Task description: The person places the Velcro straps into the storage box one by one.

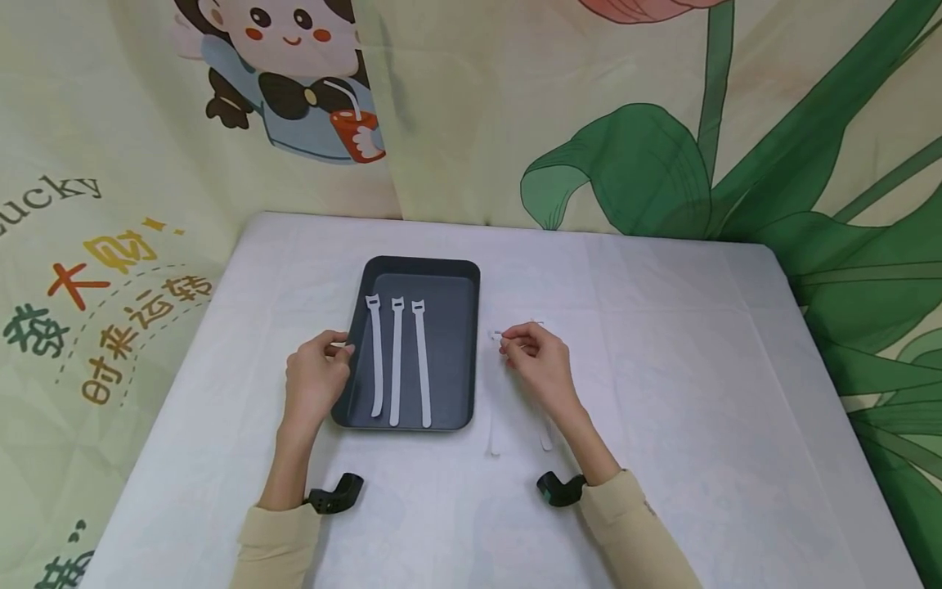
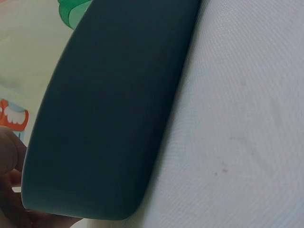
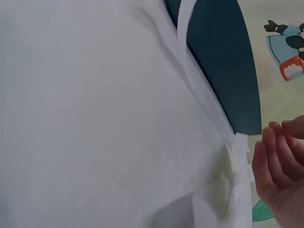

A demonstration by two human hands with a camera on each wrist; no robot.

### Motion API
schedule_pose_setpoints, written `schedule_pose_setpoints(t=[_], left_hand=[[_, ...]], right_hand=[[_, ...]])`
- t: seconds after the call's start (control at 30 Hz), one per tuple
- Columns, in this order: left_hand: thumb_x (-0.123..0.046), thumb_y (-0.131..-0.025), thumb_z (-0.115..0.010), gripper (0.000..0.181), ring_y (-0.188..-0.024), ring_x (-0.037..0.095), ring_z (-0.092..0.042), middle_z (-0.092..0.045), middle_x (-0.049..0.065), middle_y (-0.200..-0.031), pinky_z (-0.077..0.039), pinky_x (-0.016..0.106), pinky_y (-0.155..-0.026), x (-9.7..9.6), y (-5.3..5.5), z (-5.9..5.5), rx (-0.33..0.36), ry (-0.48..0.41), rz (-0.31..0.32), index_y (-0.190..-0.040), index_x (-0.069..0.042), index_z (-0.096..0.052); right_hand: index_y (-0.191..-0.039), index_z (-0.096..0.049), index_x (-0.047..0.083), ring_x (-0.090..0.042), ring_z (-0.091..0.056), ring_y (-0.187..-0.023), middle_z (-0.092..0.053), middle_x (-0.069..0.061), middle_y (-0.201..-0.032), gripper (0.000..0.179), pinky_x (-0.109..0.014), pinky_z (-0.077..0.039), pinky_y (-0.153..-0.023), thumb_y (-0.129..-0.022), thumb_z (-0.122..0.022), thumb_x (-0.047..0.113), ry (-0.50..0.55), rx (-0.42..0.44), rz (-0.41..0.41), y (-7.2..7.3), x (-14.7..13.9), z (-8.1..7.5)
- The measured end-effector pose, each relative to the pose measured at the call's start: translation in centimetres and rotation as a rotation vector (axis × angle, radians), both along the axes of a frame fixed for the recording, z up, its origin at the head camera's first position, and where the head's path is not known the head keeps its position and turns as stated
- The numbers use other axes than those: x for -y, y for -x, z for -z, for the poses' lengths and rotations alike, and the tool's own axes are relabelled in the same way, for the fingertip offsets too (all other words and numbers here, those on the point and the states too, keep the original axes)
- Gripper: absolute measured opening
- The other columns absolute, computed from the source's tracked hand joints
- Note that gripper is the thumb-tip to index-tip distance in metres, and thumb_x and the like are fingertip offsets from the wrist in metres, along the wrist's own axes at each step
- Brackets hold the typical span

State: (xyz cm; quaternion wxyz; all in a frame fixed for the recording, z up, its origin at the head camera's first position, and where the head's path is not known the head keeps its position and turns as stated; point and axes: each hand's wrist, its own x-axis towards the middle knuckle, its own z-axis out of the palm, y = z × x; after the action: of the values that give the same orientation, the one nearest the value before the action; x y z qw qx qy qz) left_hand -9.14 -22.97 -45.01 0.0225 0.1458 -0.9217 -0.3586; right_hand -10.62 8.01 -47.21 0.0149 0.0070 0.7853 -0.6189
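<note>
A dark grey tray (image 1: 450, 343) holds three white cable ties (image 1: 397, 360) side by side, their slotted heads at the far end. At its left edge, my left hand (image 1: 315, 380) grips the rim between thumb and fingers; in the left wrist view the tray wall (image 2: 104, 114) hides part of the fingers. Right of the tray, my right hand (image 1: 540, 360) hovers by the slotted head of a loose white cable tie (image 1: 495, 442), fingers bent. The right wrist view shows a narrow gap between my fingertips and that tie. Another cable tie (image 1: 545, 438) lies partly under the right hand.
The table has a white cloth (image 1: 699, 409) over it. Behind stands a printed fabric backdrop (image 1: 456, 106) with a cartoon figure and green leaves. A black wrist device (image 1: 337, 493) is on the left wrist, and another (image 1: 561, 489) on the right.
</note>
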Motion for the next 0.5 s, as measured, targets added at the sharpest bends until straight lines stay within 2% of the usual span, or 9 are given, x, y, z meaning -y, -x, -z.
schedule_pose_setpoints(t=[0.2,0.33,0.5], left_hand=[[-0.010,-0.100,-0.061,0.030,-0.075,0.031,-0.068,-0.074,0.027,-0.103,-0.045,0.031,-0.059,-0.1,0.0,-0.1,0.001,-0.007,0.008,-0.126,0.003,-0.069],[-0.009,-0.100,-0.061,0.030,-0.075,0.032,-0.069,-0.074,0.027,-0.102,-0.044,0.031,-0.059,-0.1,0.0,-0.1,0.001,-0.003,0.007,-0.126,0.002,-0.069],[-0.010,-0.100,-0.060,0.030,-0.076,0.032,-0.069,-0.074,0.027,-0.103,-0.045,0.031,-0.059,-0.1,-0.1,0.0,0.002,-0.004,0.009,-0.126,0.003,-0.070]], right_hand=[[-0.098,-0.075,0.004,-0.022,-0.070,-0.071,-0.076,-0.011,-0.086,0.008,-0.022,-0.050,-0.063,-0.091,-0.071,0.008,-0.230,-0.010,0.134,0.1,-1.4,0.0],[-0.097,-0.075,0.005,-0.023,-0.068,-0.074,-0.075,-0.011,-0.084,0.009,-0.027,-0.047,-0.065,-0.089,-0.073,0.009,-0.331,0.010,0.207,0.3,-2.4,0.0],[-0.099,-0.075,0.003,-0.028,-0.068,-0.077,-0.074,-0.012,-0.085,0.014,-0.035,-0.049,-0.066,-0.089,-0.071,0.012,-0.441,0.040,0.221,0.6,-3.2,0.2]])
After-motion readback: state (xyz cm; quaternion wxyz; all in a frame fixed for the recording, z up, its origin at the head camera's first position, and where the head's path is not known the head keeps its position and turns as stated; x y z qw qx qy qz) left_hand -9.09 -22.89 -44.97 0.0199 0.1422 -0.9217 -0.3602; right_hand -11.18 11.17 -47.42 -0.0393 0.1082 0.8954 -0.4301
